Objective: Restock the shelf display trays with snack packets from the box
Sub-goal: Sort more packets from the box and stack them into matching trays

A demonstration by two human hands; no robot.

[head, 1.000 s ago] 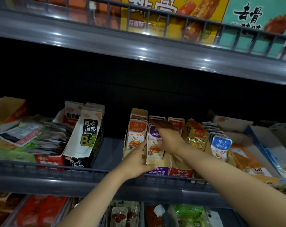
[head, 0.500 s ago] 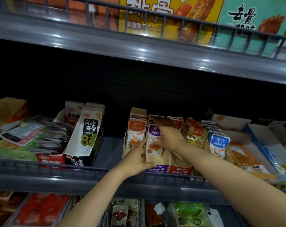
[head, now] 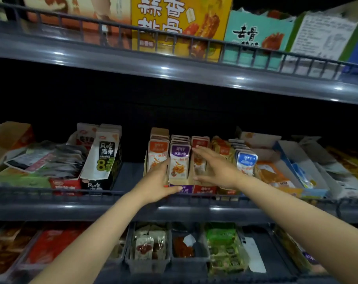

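Note:
Rows of small fish-snack packets stand upright in cardboard display trays on the middle shelf: orange packets [head: 156, 154], purple packets [head: 179, 162], red packets [head: 200, 142], gold packets [head: 223, 149] and blue packets [head: 245, 160]. My left hand [head: 156, 183] grips the purple tray [head: 187, 188]. Its fingers reach in along the left side of the purple row and its thumb lies across the tray's front lip. My right hand [head: 216, 170] hovers in front of the red row with straight, spread fingers and holds nothing. No supply box is in view.
A wire rail [head: 71, 193] runs along the shelf front. A seaweed packet carton [head: 104, 158] stands to the left and open cartons [head: 297, 167] lie to the right. Large boxes [head: 174, 27] fill the upper shelf. Plastic bins [head: 149, 249] of snacks sit below.
My right hand has come off the top of the purple packets and moved right, in front of the red row, fingers spread. My left hand stays at the purple tray. The view has tilted up.

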